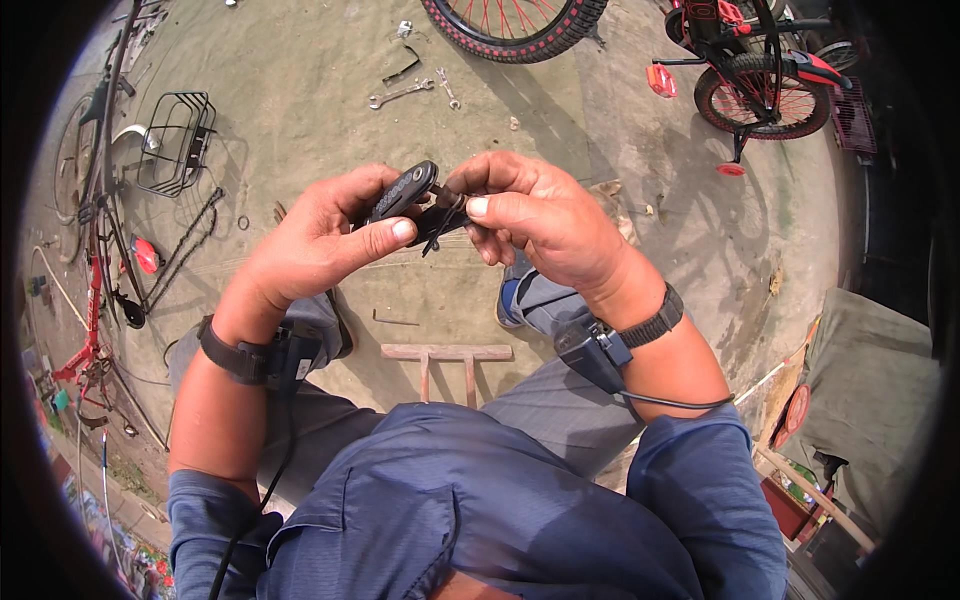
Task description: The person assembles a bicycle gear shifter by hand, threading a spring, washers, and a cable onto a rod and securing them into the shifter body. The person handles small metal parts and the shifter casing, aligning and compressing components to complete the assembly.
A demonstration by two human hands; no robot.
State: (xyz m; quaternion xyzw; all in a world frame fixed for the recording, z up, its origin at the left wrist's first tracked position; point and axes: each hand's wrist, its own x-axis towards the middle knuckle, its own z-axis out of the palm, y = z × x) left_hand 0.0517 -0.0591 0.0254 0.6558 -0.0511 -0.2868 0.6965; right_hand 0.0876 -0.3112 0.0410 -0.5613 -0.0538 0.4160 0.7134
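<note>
Bicycle [765, 105]: stands near the floor's far right corner; red spokes, black tyres.
Black-and-red tyre [515, 48]: at the middle of the floor's far edge.
Wire basket [204, 120]: black, toward the floor's left edge.
Left hand [320, 235]: grips the black elongated part [402, 193].
Right hand [550, 220]: thumb and fingers pinch that part's right end.
Black elongated part: between both hands, above the floor.
Open-end wrench [402, 93]: toward the floor's far edge.
Hex key [395, 321]: on the floor, toward its near edge.
</note>
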